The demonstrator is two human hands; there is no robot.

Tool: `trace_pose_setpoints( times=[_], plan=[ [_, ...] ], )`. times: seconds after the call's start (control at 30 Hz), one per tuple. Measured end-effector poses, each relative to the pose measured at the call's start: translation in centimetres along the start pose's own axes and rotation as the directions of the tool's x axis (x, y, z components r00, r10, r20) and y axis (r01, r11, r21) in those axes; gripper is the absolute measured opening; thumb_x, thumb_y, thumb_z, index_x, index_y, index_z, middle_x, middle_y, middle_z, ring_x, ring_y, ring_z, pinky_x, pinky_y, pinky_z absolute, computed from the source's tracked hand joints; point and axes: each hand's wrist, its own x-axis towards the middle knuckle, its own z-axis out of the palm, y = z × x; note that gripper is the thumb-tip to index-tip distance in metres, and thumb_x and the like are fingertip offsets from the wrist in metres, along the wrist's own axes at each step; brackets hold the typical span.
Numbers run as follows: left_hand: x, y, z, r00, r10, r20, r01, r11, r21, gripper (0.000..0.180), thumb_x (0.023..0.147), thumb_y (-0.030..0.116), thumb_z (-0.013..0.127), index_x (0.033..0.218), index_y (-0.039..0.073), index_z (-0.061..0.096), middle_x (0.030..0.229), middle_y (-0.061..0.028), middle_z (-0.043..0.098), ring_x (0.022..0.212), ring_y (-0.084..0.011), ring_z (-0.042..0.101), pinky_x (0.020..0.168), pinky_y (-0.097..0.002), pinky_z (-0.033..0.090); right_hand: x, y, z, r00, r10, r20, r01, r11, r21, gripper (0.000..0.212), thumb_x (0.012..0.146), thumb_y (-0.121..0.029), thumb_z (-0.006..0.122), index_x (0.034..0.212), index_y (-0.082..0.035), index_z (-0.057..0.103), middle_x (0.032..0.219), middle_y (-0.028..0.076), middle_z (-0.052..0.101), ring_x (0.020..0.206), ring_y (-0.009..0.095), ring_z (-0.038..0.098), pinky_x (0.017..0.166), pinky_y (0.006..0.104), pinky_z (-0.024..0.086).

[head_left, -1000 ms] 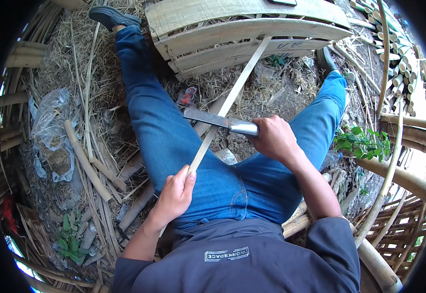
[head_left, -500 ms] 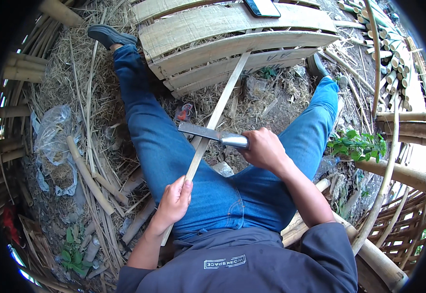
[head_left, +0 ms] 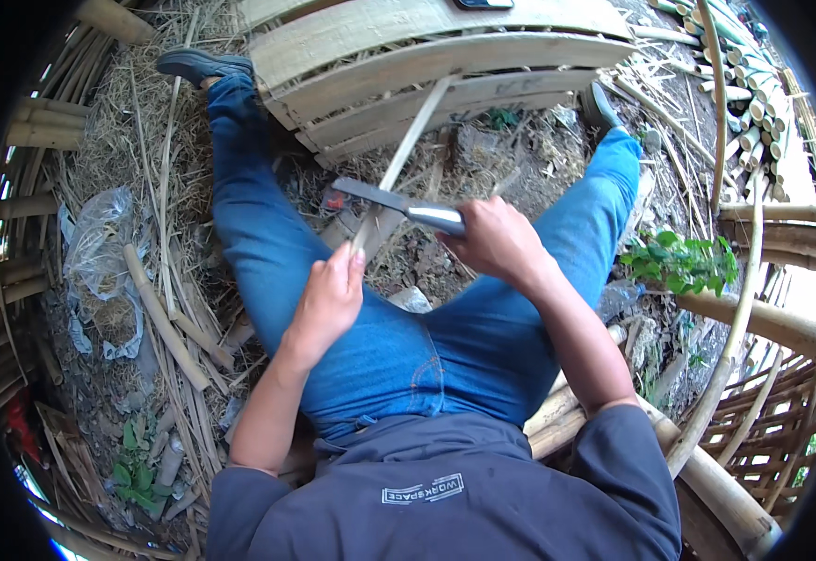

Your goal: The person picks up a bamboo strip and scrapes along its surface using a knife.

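Note:
My right hand [head_left: 501, 241] is closed around the metal handle of a broad-bladed knife [head_left: 370, 194]. Its blade lies across a long, pale bamboo strip [head_left: 414, 137], just beyond my left hand [head_left: 328, 299]. The fingers of that left hand pinch the strip, with the thumb along its near part. From there the strip slants away to the right, its far end at the front slats of a low wooden slatted bench [head_left: 398, 64]. Whatever part of the strip lies behind my left hand and forearm is hidden.
My legs in blue jeans [head_left: 263, 224] spread to both sides of the work. A dark phone [head_left: 484, 4] lies on the bench. Cut bamboo poles [head_left: 754, 103] are stacked at far right. A clear plastic bag [head_left: 104, 243] and bamboo offcuts [head_left: 166, 318] lie on the left.
My left hand has moved forward, closer to the blade. The knife has shifted slightly forward and left over the strip. The whole view has moved a little, so the bench sits higher.

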Motion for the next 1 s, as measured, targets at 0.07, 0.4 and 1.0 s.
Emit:
trace_pose_setpoints(
  times=[0.07,0.4,1.0],
  plan=[
    [0.4,-0.9,0.5,1.0,0.003,0.0,-0.003,1.0,0.016,0.03,0.102,0.026,0.045,0.093,-0.002,0.053,0.066,-0.0229,0.054,0.061,-0.0392,0.055,0.056,-0.044,0.041,0.4,-0.9,-0.9,1.0,-0.015,0.025,0.016,0.999,-0.041,0.028,0.079,-0.029,0.069,0.085,-0.001,0.068,0.078,0.021,0.068,0.076,0.038,0.068,0.071,0.0472,0.056],
    [-0.6,2.4,1.5,0.957,-0.235,0.172,0.249,0.967,-0.063,0.02,0.1,0.017,0.044,0.11,0.0,0.043,0.086,-0.0227,0.059,0.08,-0.0372,0.06,0.075,-0.0434,0.045,0.8,-0.7,-4.0,0.988,-0.112,0.11,0.122,0.989,-0.086,0.031,0.082,-0.035,0.069,0.092,-0.006,0.066,0.084,0.017,0.069,0.081,0.035,0.069,0.072,0.0457,0.056],
    [-3.6,5.7,2.1,0.918,-0.367,0.146,0.391,0.901,-0.189,0.03,0.1,0.017,0.048,0.125,0.001,0.05,0.063,-0.0023,0.052,0.057,-0.0077,0.047,0.051,-0.0263,0.038,3.6,-0.1,-9.0,0.767,-0.45,0.457,0.559,0.819,-0.133,0.016,0.088,-0.012,0.052,0.095,0.0,0.058,0.075,0.014,0.069,0.071,0.029,0.071,0.061,0.0372,0.056]
  ],
)
